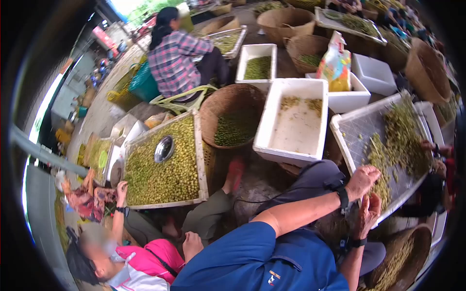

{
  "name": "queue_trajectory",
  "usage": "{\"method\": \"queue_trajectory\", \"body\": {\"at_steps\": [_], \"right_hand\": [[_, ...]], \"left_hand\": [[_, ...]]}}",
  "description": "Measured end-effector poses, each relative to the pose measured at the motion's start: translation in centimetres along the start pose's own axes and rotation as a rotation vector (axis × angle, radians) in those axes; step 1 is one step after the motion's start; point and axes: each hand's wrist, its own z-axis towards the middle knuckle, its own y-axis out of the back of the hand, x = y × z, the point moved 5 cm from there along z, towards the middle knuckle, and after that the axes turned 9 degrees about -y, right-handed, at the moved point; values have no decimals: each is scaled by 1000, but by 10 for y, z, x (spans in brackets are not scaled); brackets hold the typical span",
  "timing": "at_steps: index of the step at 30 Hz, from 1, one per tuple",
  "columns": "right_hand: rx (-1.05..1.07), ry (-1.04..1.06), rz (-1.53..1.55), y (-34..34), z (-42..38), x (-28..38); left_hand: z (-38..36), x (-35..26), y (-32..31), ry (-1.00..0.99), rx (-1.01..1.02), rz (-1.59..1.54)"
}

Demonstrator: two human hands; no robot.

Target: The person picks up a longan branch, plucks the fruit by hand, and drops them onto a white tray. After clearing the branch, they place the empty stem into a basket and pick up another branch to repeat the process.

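Observation:
A white-framed mesh tray [352, 136] lies at the right, with loose yellow-green plant pieces [398, 133] heaped on it. My left hand [363, 181], with a black band on the wrist, is over the tray's near edge. Its fingertips are pinched together; whatever is between them is too small to make out. Just below it is my right hand [370, 214], also banded at the wrist, with bent fingers close beside the pieces at the tray's near corner. What those fingers hold, if anything, I cannot make out.
A white foam box [268, 131] with some brownish pieces stands ahead, beside a wicker basket [213, 104]. Left of them is a tray of round green fruits [165, 182] with a metal bowl [164, 148]. Co-workers sit nearby. Another basket [421, 240] is at lower right.

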Motion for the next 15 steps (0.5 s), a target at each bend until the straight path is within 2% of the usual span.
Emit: {"method": "queue_trajectory", "body": {"at_steps": [1,2,3,4,5,7,9,11,15], "right_hand": [[-166,27,-72,10,-5,17],[-139,-44,-107,15,-9,26],[-136,-15,-303,16,-8,41],[-81,-16,-308,23,2,23],[-22,-55,-332,26,4,40],[-25,-98,-341,47,8,36],[-61,39,-346,78,4,28],[3,-61,-357,103,-6,27],[-107,-258,-252,134,-22,10]], "left_hand": [[-4,-6,-3,-43,-9,87],[-2,-1,-3,-472,115,543],[-7,-13,-7,-760,158,808],[-8,-15,-13,-799,209,859],[-8,-19,-24,-748,341,904],[-10,16,-41,29,261,109],[-19,30,-69,206,285,-93],[-28,34,-89,349,337,-141],[-35,53,-116,476,444,-227]]}}
